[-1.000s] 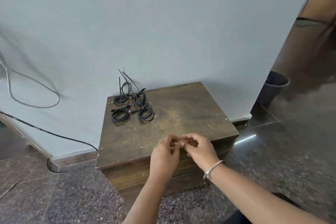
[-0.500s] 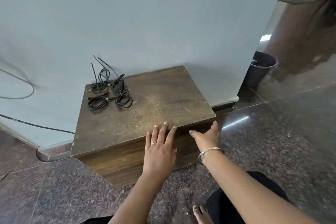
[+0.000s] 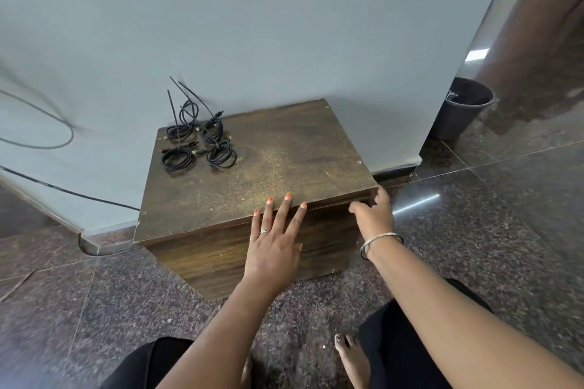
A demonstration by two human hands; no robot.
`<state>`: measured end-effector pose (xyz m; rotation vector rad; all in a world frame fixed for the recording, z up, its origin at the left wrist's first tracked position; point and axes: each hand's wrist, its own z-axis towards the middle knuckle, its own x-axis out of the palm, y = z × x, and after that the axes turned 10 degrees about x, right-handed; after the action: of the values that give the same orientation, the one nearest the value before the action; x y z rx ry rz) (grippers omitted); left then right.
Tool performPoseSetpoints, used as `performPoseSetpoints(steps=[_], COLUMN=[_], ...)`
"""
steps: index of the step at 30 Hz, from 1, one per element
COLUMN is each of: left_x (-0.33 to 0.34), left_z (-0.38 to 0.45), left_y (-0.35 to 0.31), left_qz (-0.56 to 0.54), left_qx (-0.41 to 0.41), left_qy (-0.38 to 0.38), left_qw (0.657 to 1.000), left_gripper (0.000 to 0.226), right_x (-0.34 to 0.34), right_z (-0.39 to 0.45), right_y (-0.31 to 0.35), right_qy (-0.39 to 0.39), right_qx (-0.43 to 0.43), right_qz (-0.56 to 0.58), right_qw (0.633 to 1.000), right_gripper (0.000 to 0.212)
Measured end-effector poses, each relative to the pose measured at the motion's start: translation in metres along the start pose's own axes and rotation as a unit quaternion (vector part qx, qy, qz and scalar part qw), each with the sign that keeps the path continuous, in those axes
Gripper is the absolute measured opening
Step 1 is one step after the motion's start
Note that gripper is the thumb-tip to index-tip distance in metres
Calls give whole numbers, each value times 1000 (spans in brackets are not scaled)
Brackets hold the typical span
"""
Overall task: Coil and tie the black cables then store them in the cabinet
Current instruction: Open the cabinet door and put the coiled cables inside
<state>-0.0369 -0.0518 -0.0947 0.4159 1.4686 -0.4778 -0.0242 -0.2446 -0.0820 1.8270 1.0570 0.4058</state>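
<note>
Several coiled black cables point(image 3: 197, 145) lie tied in a cluster at the far left corner of the low wooden cabinet point(image 3: 284, 148), with black tie ends sticking up against the wall. My left hand point(image 3: 275, 243) has straight, spread fingers, and their tips rest on the front edge of the cabinet top. My right hand point(image 3: 374, 218) is at the front right corner, just under the top. Its thumb points left and its fingers hook around the upper edge of the cabinet door point(image 3: 325, 230). Neither hand holds a cable.
The cabinet stands against a pale wall on a dark stone floor. A dark bucket point(image 3: 464, 107) sits at the right past the wall's corner. A grey wire loop point(image 3: 47, 142) and a black wire point(image 3: 63, 189) run along the wall at the left. My bare foot point(image 3: 352, 360) is below.
My hands were together over the front edge a second ago. They have separated: the left now lies flat on the top's edge and the right has gone to the front right corner. The view has dropped lower.
</note>
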Motion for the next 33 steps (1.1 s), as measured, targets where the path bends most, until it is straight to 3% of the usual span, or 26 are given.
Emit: performPoseSetpoints(steps=[4, 6, 12, 14, 17, 25, 33], left_x=[5, 7, -3, -7, -16, -27, -40], left_z=[-11, -17, -36, -43, -54, -85, -123], left_y=[5, 8, -1, -8, -14, -29, -12], left_qz=[13, 17, -33, -89, -152, -151, -156], left_qx=[-23, -28, -21, -38, -73, -139, -190], left_qy=[15, 27, 35, 38, 22, 19, 10], left_qw=[1000, 999, 999, 995, 985, 978, 969], left_gripper=[71, 66, 54, 48, 37, 29, 29], right_x=[-17, -26, -34, -29, -25, -36, -16], right_z=[-11, -16, -46, -60, -75, -108, -143], right_y=[-4, -5, -14, -20, -28, -41, -62], right_qy=[-50, -84, -92, -49, 45, 280, 466], right_qx=[-26, -62, -247, -292, -276, -244, -165], right_qz=[-129, -254, -544, -559, -572, -600, -490], right_qw=[990, 962, 797, 775, 771, 708, 718], right_gripper=[45, 36, 32, 34, 34, 37, 55])
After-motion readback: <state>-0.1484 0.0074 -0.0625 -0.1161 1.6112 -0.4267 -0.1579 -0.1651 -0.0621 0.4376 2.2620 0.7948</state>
